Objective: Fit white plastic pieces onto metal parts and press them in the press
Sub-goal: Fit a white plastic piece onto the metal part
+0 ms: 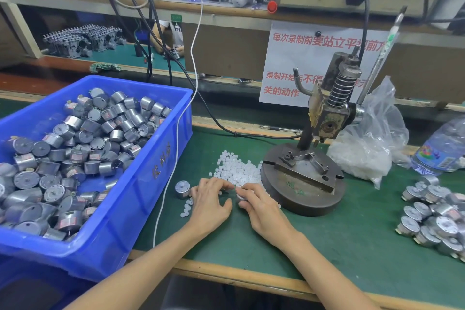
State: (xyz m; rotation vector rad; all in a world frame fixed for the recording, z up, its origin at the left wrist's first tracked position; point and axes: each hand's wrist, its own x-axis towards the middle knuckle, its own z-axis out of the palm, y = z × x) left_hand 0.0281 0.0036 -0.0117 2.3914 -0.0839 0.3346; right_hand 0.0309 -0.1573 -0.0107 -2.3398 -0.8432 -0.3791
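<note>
"Two bare arms [161, 257] reach over the green mat [352, 246]. Doing what?"

"The left hand [212, 202] spreads its fingers at the heap of tiny white plastic pieces [239, 168] beside the grey metal press [329, 118]. The right hand [261, 206] bends its fingers close over some. Pinching one? I cannot tell."

"Hard to hold?"

"Light and slippy, I think — pinch one by its sides."

"And the big blue plastic bin [141, 196]?"

"Full of round silver metal parts [75, 158]."

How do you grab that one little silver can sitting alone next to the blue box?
Pinch the lone metal part by its curved side wall, coming from above. It stands flat end up, and the left hand is right beside it.
</note>
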